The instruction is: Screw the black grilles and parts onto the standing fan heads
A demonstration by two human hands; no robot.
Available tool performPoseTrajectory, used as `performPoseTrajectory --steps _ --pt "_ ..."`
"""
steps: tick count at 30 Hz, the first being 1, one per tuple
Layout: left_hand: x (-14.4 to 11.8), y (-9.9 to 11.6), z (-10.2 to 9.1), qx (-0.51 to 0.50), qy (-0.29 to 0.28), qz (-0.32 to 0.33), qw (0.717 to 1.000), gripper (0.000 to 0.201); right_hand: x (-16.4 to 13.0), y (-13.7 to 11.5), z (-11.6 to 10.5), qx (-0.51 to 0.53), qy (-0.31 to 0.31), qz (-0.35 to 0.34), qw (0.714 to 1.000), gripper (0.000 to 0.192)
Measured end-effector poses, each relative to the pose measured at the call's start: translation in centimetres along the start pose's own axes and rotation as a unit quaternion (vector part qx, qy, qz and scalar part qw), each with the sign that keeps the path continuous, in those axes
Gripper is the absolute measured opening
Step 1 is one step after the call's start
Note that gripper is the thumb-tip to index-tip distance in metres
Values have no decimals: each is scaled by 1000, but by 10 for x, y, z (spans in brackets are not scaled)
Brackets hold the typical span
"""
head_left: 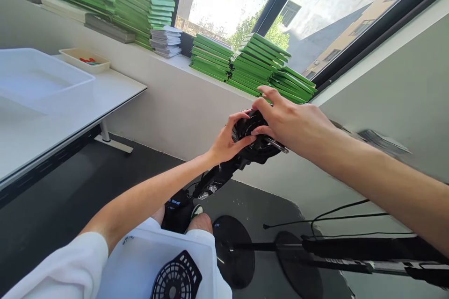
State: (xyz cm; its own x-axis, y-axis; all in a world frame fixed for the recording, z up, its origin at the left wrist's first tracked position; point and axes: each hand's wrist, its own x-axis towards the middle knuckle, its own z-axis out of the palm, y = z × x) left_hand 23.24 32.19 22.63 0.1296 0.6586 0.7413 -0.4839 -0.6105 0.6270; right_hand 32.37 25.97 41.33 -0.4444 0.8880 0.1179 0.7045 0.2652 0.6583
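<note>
Nearest the lens, low in the frame, a black round fan grille (177, 278) rests on the person's lap. At centre both hands clasp a black round fan housing (253, 142): left hand (226, 140) grips its left rim, right hand (293, 124) closes over the top, its long black body slanting down-left.

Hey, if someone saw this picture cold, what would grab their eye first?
Probably the two bare hands meeting mid-frame: the left hand and right hand both grip a round black fan unit held up in the air. Next, the stacks of bright green sheets along the windowsill behind. A black fan grille lies on a white tray in the person's lap at the bottom.
</note>
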Motion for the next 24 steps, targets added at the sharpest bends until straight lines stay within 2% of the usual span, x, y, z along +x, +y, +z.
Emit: performPoseTrajectory --steps 2,5,8,10,12,15,17,21,23,24 --pt "0 0 0 -12 -15 4 1000 45 0 -4 -7 11 -34 60 998 50" --pt "3 0 -1 -6 -11 -1 1000 47 3 -5 -11 35 -68 112 991 59" --pt "6 1 -3 12 1 -3 1000 54 5 -1 -7 61 -67 135 987 64" --pt "6 3 -5 26 -12 3 1000 60 3 2 -2 99 -49 136 984 65" --pt "5 7 -7 46 -19 16 999 58 0 5 3 138 -21 129 982 62" --pt "2 13 -6 90 -5 29 996 37 -2 7 7 171 4 124 977 57" --pt "0 16 -4 118 8 27 993 27 -1 7 8 178 2 130 975 57" --pt "-2 20 -2 127 31 22 991 25 -4 4 7 208 -15 130 969 55" --pt "-3 21 -2 121 37 18 992 24 -11 4 7 240 20 114 964 42" --pt "-3 21 -2 120 38 15 992 25 -16 6 7 259 56 105 959 34"
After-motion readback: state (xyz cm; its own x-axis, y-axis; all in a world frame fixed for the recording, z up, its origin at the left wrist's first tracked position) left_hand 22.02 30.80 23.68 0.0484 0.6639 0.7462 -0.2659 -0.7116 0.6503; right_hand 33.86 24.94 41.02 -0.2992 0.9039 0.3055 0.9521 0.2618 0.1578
